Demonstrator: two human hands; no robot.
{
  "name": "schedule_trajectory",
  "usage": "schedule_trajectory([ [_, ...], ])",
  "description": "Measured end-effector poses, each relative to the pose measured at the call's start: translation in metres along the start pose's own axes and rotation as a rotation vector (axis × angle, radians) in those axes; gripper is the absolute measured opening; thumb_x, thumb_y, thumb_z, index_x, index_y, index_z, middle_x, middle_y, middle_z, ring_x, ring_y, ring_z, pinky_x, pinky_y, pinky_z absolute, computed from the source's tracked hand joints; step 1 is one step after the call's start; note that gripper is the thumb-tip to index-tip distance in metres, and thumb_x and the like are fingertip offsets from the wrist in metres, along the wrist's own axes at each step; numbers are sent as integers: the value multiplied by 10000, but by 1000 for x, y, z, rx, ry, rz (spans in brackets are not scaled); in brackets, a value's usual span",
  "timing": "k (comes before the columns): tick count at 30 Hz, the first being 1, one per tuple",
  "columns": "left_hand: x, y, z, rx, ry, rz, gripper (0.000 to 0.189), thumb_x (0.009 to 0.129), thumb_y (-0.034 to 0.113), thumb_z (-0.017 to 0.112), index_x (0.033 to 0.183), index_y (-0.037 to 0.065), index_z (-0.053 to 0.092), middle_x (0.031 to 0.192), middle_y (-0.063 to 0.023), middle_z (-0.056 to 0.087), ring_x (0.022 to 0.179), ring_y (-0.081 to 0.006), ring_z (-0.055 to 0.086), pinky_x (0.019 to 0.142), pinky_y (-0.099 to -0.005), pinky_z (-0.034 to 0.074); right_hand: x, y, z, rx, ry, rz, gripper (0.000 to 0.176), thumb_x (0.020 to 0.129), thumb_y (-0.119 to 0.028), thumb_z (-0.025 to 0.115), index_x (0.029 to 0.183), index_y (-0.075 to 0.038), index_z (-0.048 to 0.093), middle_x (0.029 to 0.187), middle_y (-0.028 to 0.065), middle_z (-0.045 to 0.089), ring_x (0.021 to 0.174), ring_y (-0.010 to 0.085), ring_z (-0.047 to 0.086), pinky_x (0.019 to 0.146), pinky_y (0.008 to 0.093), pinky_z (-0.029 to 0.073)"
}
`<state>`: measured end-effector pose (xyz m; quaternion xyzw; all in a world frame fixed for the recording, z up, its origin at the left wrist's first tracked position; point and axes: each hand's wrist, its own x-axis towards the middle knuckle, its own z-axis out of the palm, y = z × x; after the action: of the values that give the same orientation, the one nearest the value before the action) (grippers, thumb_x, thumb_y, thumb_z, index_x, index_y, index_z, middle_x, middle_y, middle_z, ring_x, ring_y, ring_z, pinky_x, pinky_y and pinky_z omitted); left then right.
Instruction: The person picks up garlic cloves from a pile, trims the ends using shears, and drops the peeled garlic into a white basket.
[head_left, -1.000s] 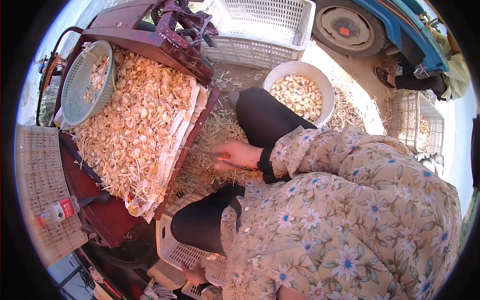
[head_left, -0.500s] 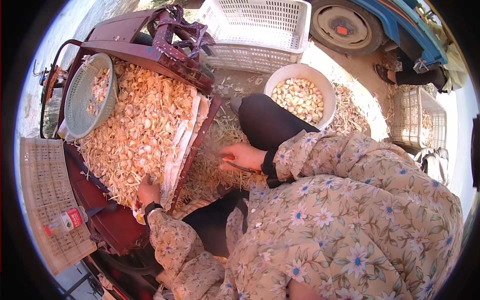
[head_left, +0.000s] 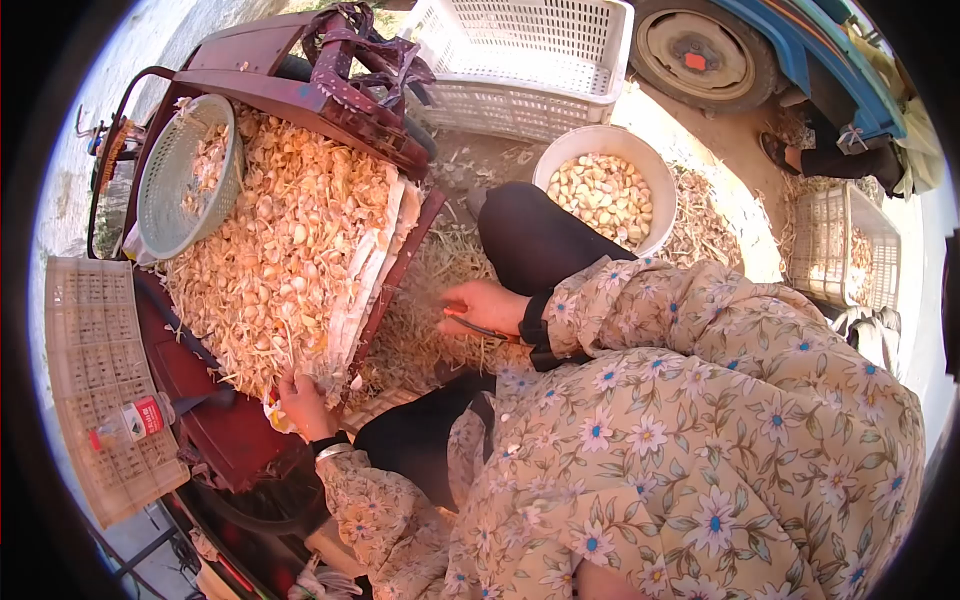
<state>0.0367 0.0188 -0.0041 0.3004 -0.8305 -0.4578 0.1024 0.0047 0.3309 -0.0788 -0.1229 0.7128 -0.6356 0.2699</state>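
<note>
My left hand [head_left: 306,405] is at the near edge of a large heap of garlic [head_left: 290,270], its fingers curled in against the bulbs and stalks. What the fingers hold is hidden. A pale garlic piece [head_left: 356,382] shows just right of that hand. My right hand [head_left: 486,306] is closed round a cutting tool with orange and dark handles, which look like shears [head_left: 462,322]. The blade end is blurred over the straw. Beyond my knee stands a white bucket [head_left: 655,165] holding trimmed garlic.
The heap lies on a dark red cart bed [head_left: 225,450] with a green colander [head_left: 150,205] on top. White crates stand at the back [head_left: 500,105] and left [head_left: 90,350], the left one bearing a bottle [head_left: 140,418]. A person's leg [head_left: 845,165] shows beside a blue vehicle [head_left: 800,50].
My left hand has shifted slightly right along the heap's edge. My right hand stays over the straw with the tool, turned a little. The whole view has tilted slightly.
</note>
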Motion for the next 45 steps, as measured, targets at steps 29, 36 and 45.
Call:
schedule_trajectory([
  [29, 18, 33, 17, -144, -219, -118, 213, 829, 71, 530, 1027, 4, 570, 682, 0, 507, 536, -59, 462, 469, -195, 389, 2, -9, -1, -39, -121, 103, 378, 777, -281, 645, 1009, -4, 533, 859, 103, 586, 792, 163, 531, 711, 308, 432],
  [36, 93, -6, 55, 303, -192, -31, 382, 733, 83, 582, 1084, -62, 538, 772, -107, 610, 563, -149, 548, 503, -281, 445, 3, -3, -2, -47, -38, 4, 349, 737, -341, 654, 849, -25, 557, 684, 97, 550, 649, 212, 533, 602, 335, 413],
  [45, 55, 7, 45, 84, -60, 98, 208, 799, 92, 569, 977, -14, 574, 672, -2, 542, 521, -66, 464, 464, -207, 385, -3, -14, -5, -122, -74, 12, 386, 746, -348, 644, 973, -48, 558, 748, 103, 573, 713, 251, 564, 627, 349, 432],
])
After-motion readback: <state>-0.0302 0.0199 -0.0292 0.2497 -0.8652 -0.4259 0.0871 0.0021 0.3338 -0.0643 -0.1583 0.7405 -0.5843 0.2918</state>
